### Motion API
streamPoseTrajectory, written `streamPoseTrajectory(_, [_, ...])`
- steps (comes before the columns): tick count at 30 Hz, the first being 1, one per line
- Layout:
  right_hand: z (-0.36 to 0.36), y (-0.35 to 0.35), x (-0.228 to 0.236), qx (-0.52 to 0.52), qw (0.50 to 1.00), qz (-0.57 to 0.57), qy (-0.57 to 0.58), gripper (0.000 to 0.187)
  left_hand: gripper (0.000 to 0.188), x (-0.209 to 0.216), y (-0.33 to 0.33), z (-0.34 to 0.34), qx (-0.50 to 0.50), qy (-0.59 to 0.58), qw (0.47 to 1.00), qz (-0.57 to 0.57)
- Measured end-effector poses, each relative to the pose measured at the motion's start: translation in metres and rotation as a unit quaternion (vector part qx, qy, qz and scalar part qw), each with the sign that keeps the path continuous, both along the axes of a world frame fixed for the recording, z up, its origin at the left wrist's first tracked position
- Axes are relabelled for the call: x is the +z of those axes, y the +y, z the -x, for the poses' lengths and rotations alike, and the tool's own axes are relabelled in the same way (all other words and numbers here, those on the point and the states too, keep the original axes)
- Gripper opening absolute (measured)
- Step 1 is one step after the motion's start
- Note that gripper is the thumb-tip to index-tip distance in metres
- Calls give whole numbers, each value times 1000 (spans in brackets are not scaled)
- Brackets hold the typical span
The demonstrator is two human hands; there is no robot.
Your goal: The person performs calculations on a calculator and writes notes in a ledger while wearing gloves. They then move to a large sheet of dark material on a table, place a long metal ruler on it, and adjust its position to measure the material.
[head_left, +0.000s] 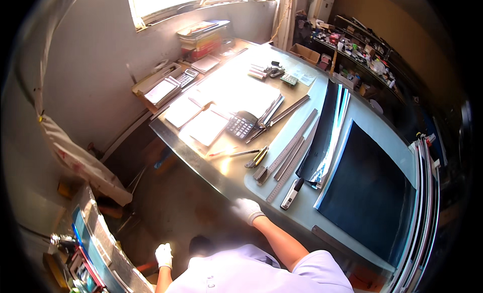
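Observation:
My left hand [164,255], in a white glove, hangs low beside the table, away from everything on it. Its fingers are loosely bent with the thumb apart, and nothing shows in them. My right hand [247,211], also gloved in white, is at the near edge of the glass-topped table [234,185]. Blur and glare hide its fingers. Closest to it on the glass lie a black-and-white stapler [292,194], a metal ruler [282,188] and a yellow-and-black utility knife [257,157]. Farther right lie dark sheets [370,192] with pale edges.
A black calculator [241,125] sits by glaring white papers [206,126]. Stacked folders [204,39] stand under the window. Long strips or rolls [425,212] line the table's right side. At lower left is a board [103,242] with clutter. Crowded shelves [362,54] stand at the back.

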State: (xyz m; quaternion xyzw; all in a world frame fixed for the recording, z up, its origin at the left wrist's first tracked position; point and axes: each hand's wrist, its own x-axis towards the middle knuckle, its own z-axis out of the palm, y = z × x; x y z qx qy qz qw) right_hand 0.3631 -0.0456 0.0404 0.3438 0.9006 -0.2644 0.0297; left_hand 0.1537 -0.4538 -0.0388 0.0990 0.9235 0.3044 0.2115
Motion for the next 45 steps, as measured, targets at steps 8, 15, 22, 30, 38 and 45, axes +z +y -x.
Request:
streamPoseTrajectory(8, [32,3,-13,-195,980,-7,-25,35,58,19,185,207,-193,232,950,74])
streamPoseTrajectory(15, [102,14,-17,-417,908,3,33,37,91,83,384,375,-667,370,645,-46])
streamPoseTrajectory(22, [212,118,2,-471,844,-148,209,17,82,100,507,441,-913,258,302,-96])
streamPoseTrajectory(30, [228,244,-37,-477,855,-194,61,58,68,66,517,456,-912,236,285,-176])
streamPoseTrajectory(38, [235,257,-57,-456,858,-237,14,66,57,65,517,459,-911,250,271,-185])
streamPoseTrajectory(45, [235,249,-47,-482,844,-232,43,65,62,67,519,456,-913,235,282,-178])
